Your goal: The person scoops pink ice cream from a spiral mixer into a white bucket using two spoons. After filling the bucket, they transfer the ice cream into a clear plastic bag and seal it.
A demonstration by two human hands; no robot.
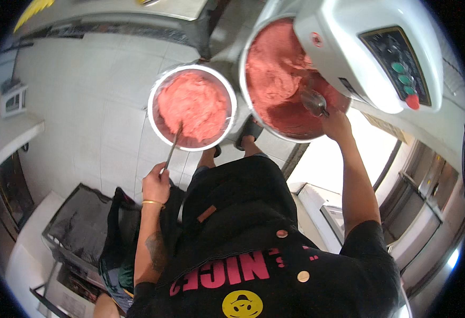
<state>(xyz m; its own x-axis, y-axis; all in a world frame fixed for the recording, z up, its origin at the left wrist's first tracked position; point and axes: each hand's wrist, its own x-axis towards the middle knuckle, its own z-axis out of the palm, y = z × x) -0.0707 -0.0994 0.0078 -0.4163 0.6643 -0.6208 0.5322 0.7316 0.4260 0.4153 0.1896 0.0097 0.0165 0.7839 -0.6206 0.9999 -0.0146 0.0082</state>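
My left hand (156,187) grips the handle of a long metal utensil (173,149). Its far end rests in a soft pink-red mixture (192,104) inside a round metal bowl (232,115) with clear film at its rim. At the upper right, my right hand (338,125) is closed around the short handle of a metal scoop (313,101), held within a larger metal mixing bowl (245,91). More of the pink mixture (270,75) lies in that bowl, heaped on its left side. The scoop's contents cannot be made out.
A white stand mixer (343,47) with a control panel overhangs the large bowl. A counter (168,8) runs along the top. A black crate (79,222) is at the lower left. Tiled floor (117,79) and my feet show below the bowls.
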